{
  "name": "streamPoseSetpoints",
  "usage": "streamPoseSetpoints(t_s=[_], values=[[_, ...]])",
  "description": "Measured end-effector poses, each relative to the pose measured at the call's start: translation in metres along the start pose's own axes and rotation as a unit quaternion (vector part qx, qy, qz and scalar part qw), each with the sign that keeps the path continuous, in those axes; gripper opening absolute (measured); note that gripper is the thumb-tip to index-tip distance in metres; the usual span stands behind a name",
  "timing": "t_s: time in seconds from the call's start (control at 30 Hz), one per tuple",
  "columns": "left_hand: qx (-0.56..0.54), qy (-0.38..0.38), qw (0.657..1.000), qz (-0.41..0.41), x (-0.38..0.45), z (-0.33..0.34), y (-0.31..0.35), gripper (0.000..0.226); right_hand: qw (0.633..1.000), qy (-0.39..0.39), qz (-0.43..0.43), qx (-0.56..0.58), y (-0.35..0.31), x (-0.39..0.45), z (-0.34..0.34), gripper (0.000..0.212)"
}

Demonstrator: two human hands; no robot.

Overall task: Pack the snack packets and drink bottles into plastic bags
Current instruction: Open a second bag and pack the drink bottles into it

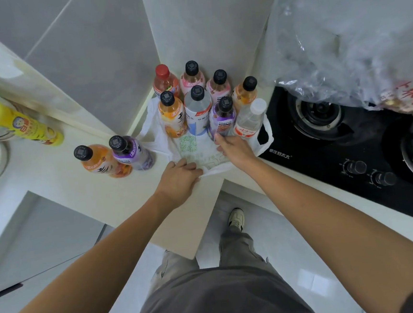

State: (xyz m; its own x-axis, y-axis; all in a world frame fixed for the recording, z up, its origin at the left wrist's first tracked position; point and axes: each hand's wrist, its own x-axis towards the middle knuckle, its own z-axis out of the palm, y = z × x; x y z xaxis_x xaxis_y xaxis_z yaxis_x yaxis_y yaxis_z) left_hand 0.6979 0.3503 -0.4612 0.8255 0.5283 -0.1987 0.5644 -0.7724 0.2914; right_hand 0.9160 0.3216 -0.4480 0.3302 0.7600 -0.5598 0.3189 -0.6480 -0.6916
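A white plastic bag (192, 150) with green print lies flat on the counter corner. My left hand (177, 178) grips its near edge. My right hand (234, 149) rests on the bag's right side, fingers reaching toward a clear bottle (249, 120). Several drink bottles (197, 107) stand in a cluster at the bag's far end, against the wall corner. An orange bottle (98, 160) and a purple bottle (131, 151) stand apart to the left.
A black gas hob (344, 141) with two knobs lies to the right. A large clear bag (355, 43) holding red-printed packets sits above it. A yellow spray bottle (22, 122) stands at far left. The counter edge (183, 243) is near my legs.
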Motion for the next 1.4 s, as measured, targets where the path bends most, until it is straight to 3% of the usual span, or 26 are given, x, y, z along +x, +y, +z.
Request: streamPoseSetpoints(t_s=[0.17, 0.27, 0.43, 0.53, 0.67, 0.8, 1.0, 1.2, 1.3, 1.4], values=[[-0.012, 0.017, 1.0, -0.005, -0.024, 0.01, -0.002, 0.012, 0.991, -0.049, -0.022, -0.125, 0.007, -0.003, -0.008, 0.041], [-0.004, 0.014, 1.0, -0.015, -0.024, 0.011, 0.0, 0.019, 0.979, -0.071, -0.035, -0.19, 0.008, -0.007, -0.012, 0.051], [-0.013, 0.015, 0.997, -0.079, -0.017, -0.004, 0.011, 0.049, 0.977, -0.096, -0.049, -0.186, 0.016, -0.016, -0.016, 0.07], [-0.033, 0.009, 0.99, -0.135, -0.007, -0.006, 0.009, 0.039, 0.97, -0.092, -0.073, -0.215, 0.024, -0.019, -0.013, 0.078], [-0.035, -0.026, 0.986, -0.161, 0.002, -0.011, 0.006, 0.034, 0.963, -0.063, -0.093, -0.247, 0.028, -0.025, -0.01, 0.067], [-0.042, 0.043, 0.991, -0.117, -0.02, -0.027, 0.003, 0.036, 0.95, -0.041, -0.183, -0.252, 0.012, -0.038, 0.003, 0.055], [-0.072, 0.18, 0.974, -0.117, -0.073, -0.078, -0.007, 0.027, 0.919, -0.004, -0.332, -0.214, -0.059, -0.063, 0.038, 0.05], [-0.039, 0.295, 0.944, -0.145, -0.126, -0.127, -0.036, 0.019, 0.89, -0.012, -0.402, -0.214, -0.131, -0.076, 0.071, 0.05], [-0.012, 0.312, 0.928, -0.202, -0.141, -0.136, -0.065, 0.029, 0.879, -0.02, -0.416, -0.233, -0.152, -0.079, 0.09, 0.047], [0.0, 0.273, 0.923, -0.27, -0.144, -0.136, -0.088, 0.041, 0.873, -0.006, -0.397, -0.284, -0.16, -0.076, 0.107, 0.049]])
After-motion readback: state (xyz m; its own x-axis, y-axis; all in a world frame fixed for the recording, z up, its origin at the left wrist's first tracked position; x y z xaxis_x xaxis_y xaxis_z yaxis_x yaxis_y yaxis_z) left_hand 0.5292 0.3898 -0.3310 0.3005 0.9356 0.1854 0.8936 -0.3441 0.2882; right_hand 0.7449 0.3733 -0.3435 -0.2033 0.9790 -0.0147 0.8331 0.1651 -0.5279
